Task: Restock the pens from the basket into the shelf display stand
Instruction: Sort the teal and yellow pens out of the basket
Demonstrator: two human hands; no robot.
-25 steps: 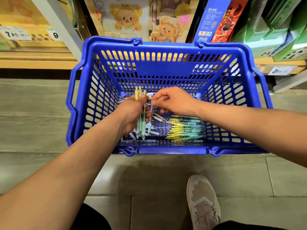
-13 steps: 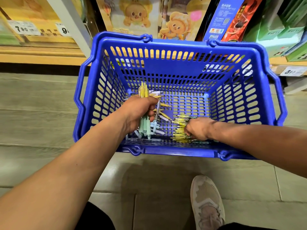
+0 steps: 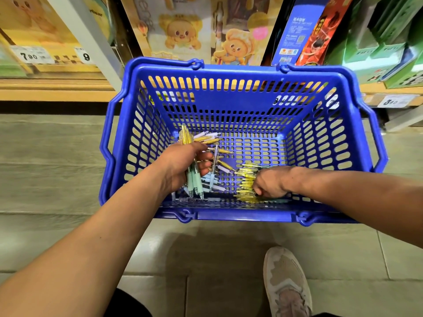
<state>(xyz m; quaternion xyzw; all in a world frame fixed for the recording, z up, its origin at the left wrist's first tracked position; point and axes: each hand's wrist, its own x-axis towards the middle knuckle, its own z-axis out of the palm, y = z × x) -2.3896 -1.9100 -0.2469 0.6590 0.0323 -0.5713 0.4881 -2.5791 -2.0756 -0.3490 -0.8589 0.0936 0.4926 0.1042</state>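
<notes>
Looking down into the blue basket (image 3: 231, 73), which is sitting on the floor at 12 o'clock from my shoe (image 3: 286, 280). Left hand (image 3: 183, 164) is gripping a bundle of pens (image 3: 191, 183), fingers curled round it. Green barrels are pointing to 6 o'clock, yellow ends sticking out at 12. Right hand (image 3: 271, 181) is digging into the yellow pens (image 3: 246, 177) at 5 o'clock on the basket floor. Its fingers are curling down into the pile, but I can't tell whether they're pinching one. Loose pens (image 3: 218, 154) are lying scattered between the hands. Shelf (image 3: 57, 94) is running behind the basket at 12, price tag (image 3: 397, 102) at 2.
</notes>
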